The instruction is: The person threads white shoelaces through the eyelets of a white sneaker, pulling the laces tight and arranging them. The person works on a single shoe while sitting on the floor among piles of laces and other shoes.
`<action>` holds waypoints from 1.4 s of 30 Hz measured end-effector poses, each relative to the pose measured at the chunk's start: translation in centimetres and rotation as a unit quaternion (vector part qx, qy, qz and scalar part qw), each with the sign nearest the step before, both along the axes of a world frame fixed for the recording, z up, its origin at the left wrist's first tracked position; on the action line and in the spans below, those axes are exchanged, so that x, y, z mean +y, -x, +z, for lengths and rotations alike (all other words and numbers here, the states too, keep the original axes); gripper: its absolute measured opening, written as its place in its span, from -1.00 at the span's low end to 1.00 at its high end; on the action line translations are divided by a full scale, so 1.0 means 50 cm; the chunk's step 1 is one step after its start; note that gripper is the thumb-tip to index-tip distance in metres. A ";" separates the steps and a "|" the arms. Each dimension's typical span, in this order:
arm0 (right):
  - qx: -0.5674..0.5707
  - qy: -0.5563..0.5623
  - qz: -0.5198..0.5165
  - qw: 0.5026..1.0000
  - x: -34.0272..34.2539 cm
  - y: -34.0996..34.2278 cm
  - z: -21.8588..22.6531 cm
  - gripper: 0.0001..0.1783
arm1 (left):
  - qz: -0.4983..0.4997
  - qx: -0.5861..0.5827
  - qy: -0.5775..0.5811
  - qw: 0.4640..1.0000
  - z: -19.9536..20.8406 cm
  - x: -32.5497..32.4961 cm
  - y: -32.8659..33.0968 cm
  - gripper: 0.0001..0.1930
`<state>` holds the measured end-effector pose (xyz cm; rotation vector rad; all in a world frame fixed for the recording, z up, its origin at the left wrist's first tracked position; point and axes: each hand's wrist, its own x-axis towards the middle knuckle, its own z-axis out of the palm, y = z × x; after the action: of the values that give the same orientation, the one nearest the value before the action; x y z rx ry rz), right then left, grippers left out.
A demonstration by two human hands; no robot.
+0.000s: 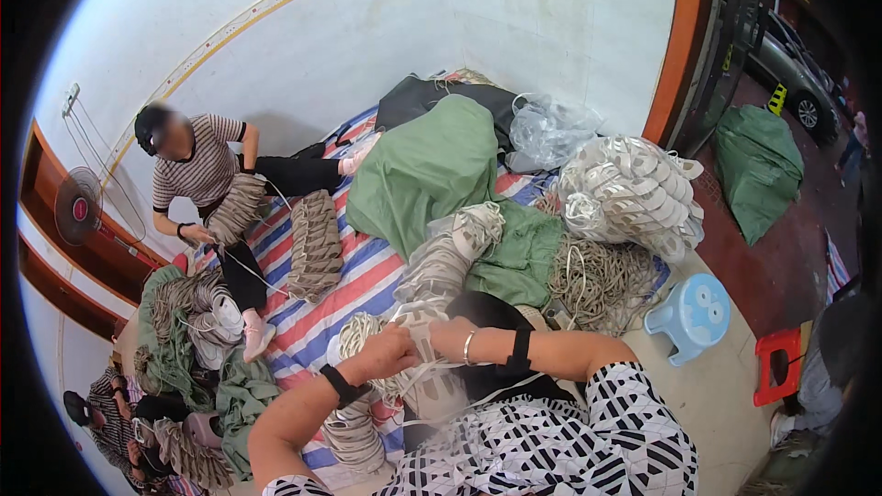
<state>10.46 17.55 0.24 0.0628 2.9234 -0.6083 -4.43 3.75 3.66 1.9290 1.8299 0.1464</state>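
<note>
My left hand (390,350) and my right hand (452,339) are close together over my lap, both with fingers closed. Between them a pale flat shoelace (421,371) runs across a beige shoe upper (435,397). Exactly how the fingertips grip the lace is too small to see. Just beyond my hands lies a long row of nested shoe uppers (432,273). Beside my left hand is a bundle of pale laces (360,333), with a stack of light uppers (354,436) below it. My black-trousered leg is behind my right hand.
A striped sheet (372,266) covers the floor, with green sacking (427,174) on it. At right are bagged uppers (629,197), heaped cords (597,285), a blue stool (691,317) and a red stool (777,367). A co-worker (207,165) sits far left; others are at the edges.
</note>
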 end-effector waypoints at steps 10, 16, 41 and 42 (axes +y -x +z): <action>-0.011 0.694 -0.225 0.684 0.047 0.021 -0.050 -0.79 | 0.333 -0.470 -0.136 0.806 -0.078 -0.030 -0.007 -0.84; -0.061 0.635 -0.186 0.747 -0.057 0.023 -0.031 -0.74 | 0.321 -0.528 -0.155 0.771 -0.103 -0.048 -0.005 -0.83; 0.423 0.613 -0.548 0.381 0.564 -0.455 -0.061 -0.86 | 0.678 -0.445 -0.488 0.321 -0.089 -0.625 0.365 -0.82; 0.425 0.591 -0.582 0.363 0.537 -0.462 -0.075 -0.84 | 0.664 -0.511 -0.462 0.291 -0.083 -0.474 0.316 -0.91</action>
<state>33.54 44.40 -3.52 2.1263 1.2212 -3.3745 -20.24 -19.96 -0.49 -0.4777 1.5714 2.5618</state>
